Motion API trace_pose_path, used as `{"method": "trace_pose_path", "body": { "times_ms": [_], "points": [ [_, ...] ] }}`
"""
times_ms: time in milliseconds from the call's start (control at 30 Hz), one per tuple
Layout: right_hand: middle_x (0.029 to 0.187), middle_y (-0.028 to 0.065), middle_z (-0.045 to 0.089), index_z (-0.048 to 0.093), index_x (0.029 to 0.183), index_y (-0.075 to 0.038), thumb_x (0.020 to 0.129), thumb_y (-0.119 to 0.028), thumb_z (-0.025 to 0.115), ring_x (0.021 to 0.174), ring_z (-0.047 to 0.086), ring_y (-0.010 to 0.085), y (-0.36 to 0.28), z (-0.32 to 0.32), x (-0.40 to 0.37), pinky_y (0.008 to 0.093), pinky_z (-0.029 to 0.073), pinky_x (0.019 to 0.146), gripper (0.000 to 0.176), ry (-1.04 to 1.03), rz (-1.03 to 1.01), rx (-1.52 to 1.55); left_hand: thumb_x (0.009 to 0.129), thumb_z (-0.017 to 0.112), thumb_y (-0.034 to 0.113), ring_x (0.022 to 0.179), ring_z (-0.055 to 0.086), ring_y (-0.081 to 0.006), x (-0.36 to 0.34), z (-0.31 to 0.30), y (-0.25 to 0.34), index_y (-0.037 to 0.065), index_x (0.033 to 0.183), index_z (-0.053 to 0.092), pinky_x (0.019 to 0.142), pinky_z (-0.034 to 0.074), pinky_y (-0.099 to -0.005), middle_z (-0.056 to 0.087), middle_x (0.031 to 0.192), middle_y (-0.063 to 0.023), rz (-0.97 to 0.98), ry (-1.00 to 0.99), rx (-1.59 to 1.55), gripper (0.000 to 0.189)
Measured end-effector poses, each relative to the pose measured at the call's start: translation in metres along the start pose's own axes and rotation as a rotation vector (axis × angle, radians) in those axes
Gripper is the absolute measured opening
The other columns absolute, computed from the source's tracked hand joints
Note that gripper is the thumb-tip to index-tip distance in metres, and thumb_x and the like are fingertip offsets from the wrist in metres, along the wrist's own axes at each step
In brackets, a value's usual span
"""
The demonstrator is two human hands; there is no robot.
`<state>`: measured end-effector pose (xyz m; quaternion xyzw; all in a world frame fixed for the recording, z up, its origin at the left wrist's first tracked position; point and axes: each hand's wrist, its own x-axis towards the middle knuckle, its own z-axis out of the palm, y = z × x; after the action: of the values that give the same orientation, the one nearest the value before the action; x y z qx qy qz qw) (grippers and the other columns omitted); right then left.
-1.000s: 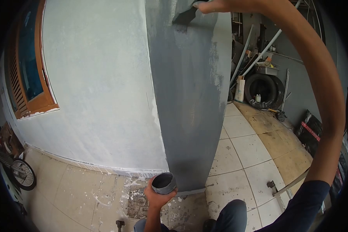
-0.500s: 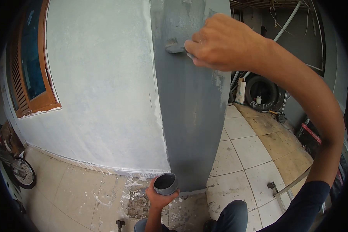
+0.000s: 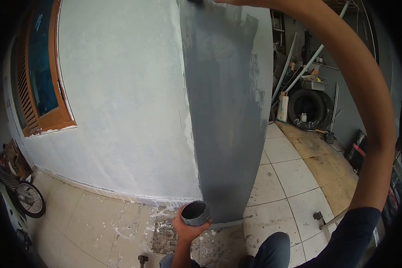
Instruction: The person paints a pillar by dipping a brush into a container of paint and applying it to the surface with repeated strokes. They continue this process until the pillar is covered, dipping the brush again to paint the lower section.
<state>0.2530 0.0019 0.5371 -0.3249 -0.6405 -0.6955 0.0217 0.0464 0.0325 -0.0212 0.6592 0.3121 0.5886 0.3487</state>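
My left hand (image 3: 188, 231) is wrapped round a small cup (image 3: 196, 220) smeared with dark grey paint, held low in front of the pillar's foot. Dark paint shows inside it. Up at the top edge of the view, my right hand (image 3: 241, 2) is mostly cut off by the frame. Beside it, the dark, blurred end of a paintbrush (image 3: 194, 1) lies against the upper pillar. The pillar face (image 3: 225, 129) is coated in dark grey, with ragged paint edges and lighter grey along its right side.
Left of the pillar stands a pale wall (image 3: 120, 98) with a wood-framed window (image 3: 44, 67). A motorcycle wheel (image 3: 30, 199) shows at lower left. Tyres (image 3: 307, 107) and metal poles lean at the back right. Paint spots mark the tiled floor (image 3: 94, 219).
My right hand has moved up the pillar with the paintbrush, nearly out of view. The view has shifted slightly; my left hand still holds the cup low.
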Motion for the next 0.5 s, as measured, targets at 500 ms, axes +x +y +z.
{"method": "trace_pose_path", "body": {
  "times_ms": [500],
  "points": [
    [0.066,0.0255,0.063,0.066,0.07,0.009,0.078,-0.019,0.072,0.062,0.062,0.0377,-0.03,-0.018,0.016,0.0448,0.052,0.062,0.03,-0.213,-0.084,0.266,0.053,0.095,0.028,0.088,0.074,-0.0195,0.001,0.002,-0.009,0.001,0.109,0.066,0.083,0.059,-0.0345,0.075,0.095,-0.0102,0.007,-0.009,0.054,0.069]
  ]
}}
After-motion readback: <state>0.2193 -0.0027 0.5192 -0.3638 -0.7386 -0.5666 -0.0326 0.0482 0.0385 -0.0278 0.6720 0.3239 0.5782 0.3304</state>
